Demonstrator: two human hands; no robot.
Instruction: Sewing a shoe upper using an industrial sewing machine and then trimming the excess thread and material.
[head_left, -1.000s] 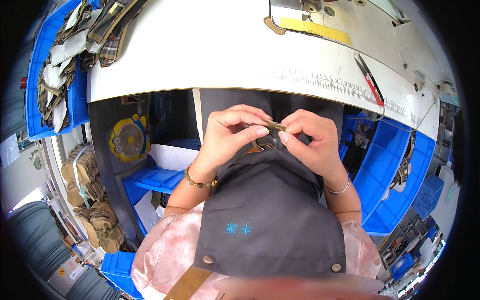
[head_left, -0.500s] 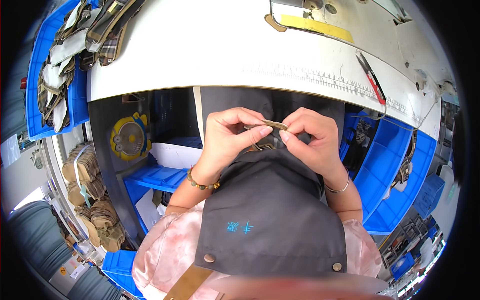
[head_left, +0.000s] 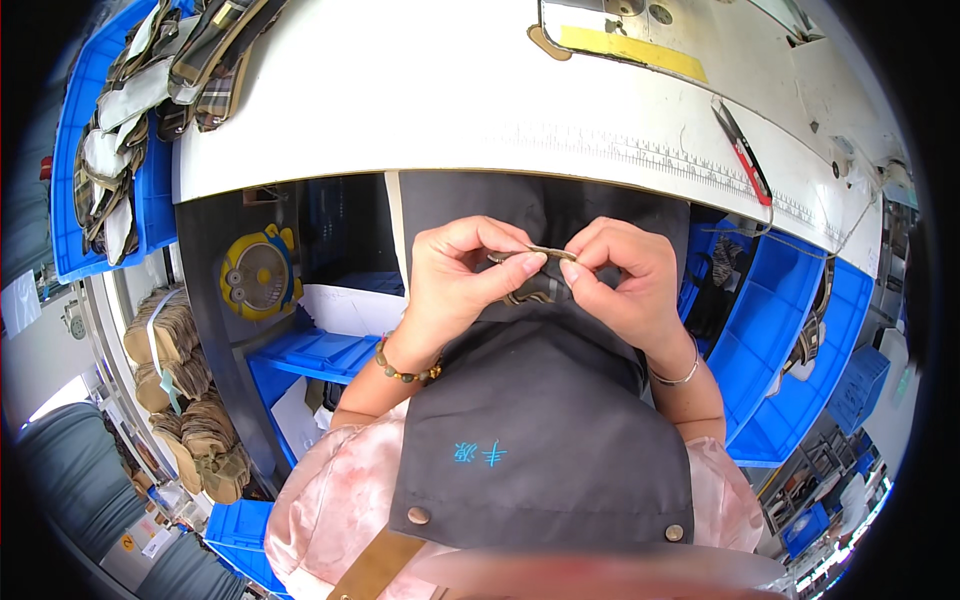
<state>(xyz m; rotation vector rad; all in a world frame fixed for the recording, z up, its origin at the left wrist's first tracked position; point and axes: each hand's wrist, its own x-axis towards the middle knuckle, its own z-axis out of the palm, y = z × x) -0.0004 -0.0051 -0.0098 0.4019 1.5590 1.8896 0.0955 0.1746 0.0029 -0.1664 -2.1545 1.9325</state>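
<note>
Over my lap, just in front of the table edge, my left hand [head_left: 462, 262] and my right hand [head_left: 622, 272] are close together. Each pinches the edge of a small brown and dark fabric piece [head_left: 551, 251] between thumb and fingers. The edge is stretched across the short gap between the fingertips. A lower fold with a light-and-dark striped rim hangs beneath, near my dark apron [head_left: 545, 400]. My fingers hide much of the piece, so its full shape cannot be made out.
Ahead is a white table [head_left: 380, 110] with a printed ruler. Red-handled thread snips [head_left: 745, 160] lie at its right, near the sewing machine bed [head_left: 690, 30]. Plaid fabric pieces [head_left: 215, 60] overhang a blue bin [head_left: 70, 200] at left. Blue trays [head_left: 765, 310] stand at right.
Both hands stay in almost the same place. The fabric edge between the fingertips has turned slightly and looks thinner, and the lower fold shows a little differently.
</note>
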